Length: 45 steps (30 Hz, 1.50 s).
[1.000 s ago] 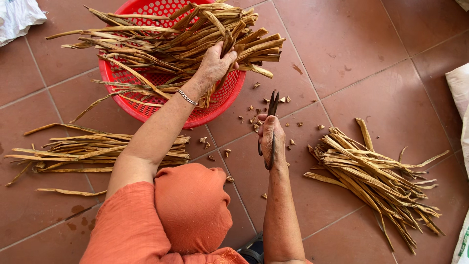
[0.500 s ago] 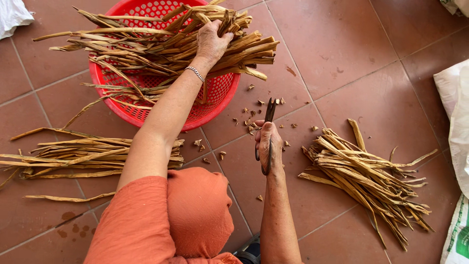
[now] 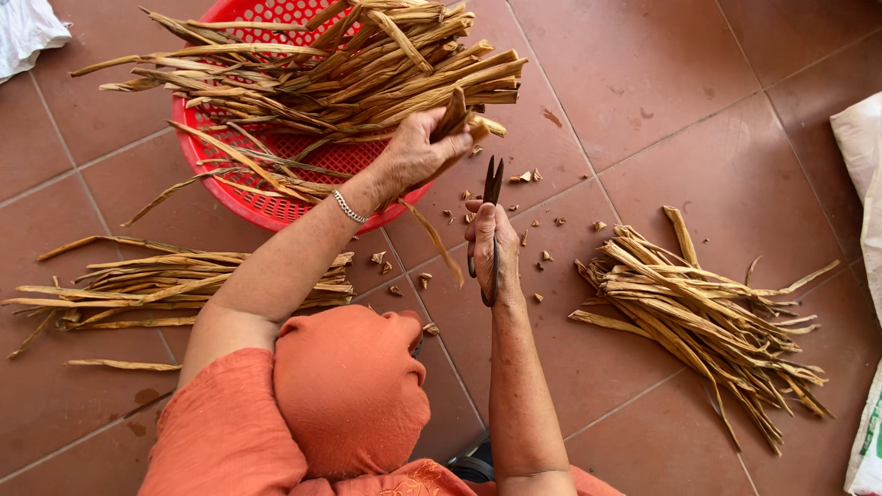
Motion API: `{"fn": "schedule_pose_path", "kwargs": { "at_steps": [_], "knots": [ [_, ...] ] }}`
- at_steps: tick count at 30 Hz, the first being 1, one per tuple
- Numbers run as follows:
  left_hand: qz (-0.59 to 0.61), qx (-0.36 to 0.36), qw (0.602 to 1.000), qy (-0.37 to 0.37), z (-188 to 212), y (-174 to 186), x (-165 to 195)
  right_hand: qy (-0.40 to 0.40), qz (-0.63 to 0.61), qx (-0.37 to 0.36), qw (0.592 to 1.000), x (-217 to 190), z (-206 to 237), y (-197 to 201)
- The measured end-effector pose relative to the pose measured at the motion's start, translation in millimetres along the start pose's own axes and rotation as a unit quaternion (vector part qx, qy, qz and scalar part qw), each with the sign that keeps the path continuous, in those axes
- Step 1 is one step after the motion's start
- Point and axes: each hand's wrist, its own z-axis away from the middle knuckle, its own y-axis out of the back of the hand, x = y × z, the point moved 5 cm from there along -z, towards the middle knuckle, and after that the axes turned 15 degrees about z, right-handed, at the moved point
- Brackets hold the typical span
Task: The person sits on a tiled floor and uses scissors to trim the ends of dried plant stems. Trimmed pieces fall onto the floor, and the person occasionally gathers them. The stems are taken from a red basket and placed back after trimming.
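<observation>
Progress, judged from the head camera, looks to be somewhere in the middle. A red basket [image 3: 241,197] on the tiled floor [image 3: 661,73] is heaped with long dry stalks [image 3: 349,69], so plenty appears left to handle. To the person's right lies a loose pile of stalks [image 3: 707,317], angled across the tiles; to the left lies another flat pile [image 3: 175,285] with one stray piece just below it. Which of the two piles is finished work cannot be told from this view. Small cut bits [image 3: 528,176] are scattered on the tiles between the basket and the right pile, which suggests that ends are being snipped off.

The left hand [image 3: 413,156] is at the near edge of the basket, closed around a small bunch of stalks [image 3: 457,115]. The fingers wrap the bunch tightly and its ends poke up past the knuckles; one thin strip hangs down from the hand toward the floor. A silver bracelet [image 3: 349,207] sits on that wrist.

The right hand [image 3: 491,243] hovers over the floor just beside the left hand, gripping a pair of dark scissors [image 3: 491,197]. The fingers are curled on the handles, and the blades point up toward the held bunch, slightly parted at the tips. Blades and bunch are near each other but apart.

A white cloth [image 3: 28,32] lies at the top left corner, and a white sack [image 3: 864,184] runs along the right edge.
</observation>
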Motion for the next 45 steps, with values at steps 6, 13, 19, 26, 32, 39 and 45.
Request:
{"fn": "schedule_pose_path", "kwargs": {
  "at_steps": [6,13,19,26,32,39,45],
  "knots": [
    [-0.030,0.003,0.998,0.051,10.1,-11.7,-26.6,-0.011,0.112,0.014,0.994,0.3,-2.5,4.7],
    [0.031,0.007,0.998,0.061,14.6,-15.5,-24.7,-0.063,0.152,0.006,0.986,-7.0,-7.6,-0.5],
    [0.055,0.002,0.996,0.072,18.2,-16.3,-25.6,-0.047,0.199,0.000,0.979,-10.0,-9.6,-5.0],
    [0.016,0.001,0.998,0.060,14.1,-14.6,-33.0,-0.018,0.185,0.035,0.982,-5.6,-8.3,-14.4],
    [0.054,-0.001,0.995,0.082,12.7,-13.2,-36.0,-0.022,0.207,0.055,0.977,-0.4,-9.1,-19.8],
    [0.100,-0.028,0.990,0.091,15.7,-17.7,-33.5,-0.014,0.202,0.053,0.978,-0.5,-14.5,-17.2],
    [0.037,-0.039,0.997,0.054,18.0,-16.9,-30.1,0.006,0.137,0.074,0.988,-1.2,-11.8,-17.1]
  ]
}}
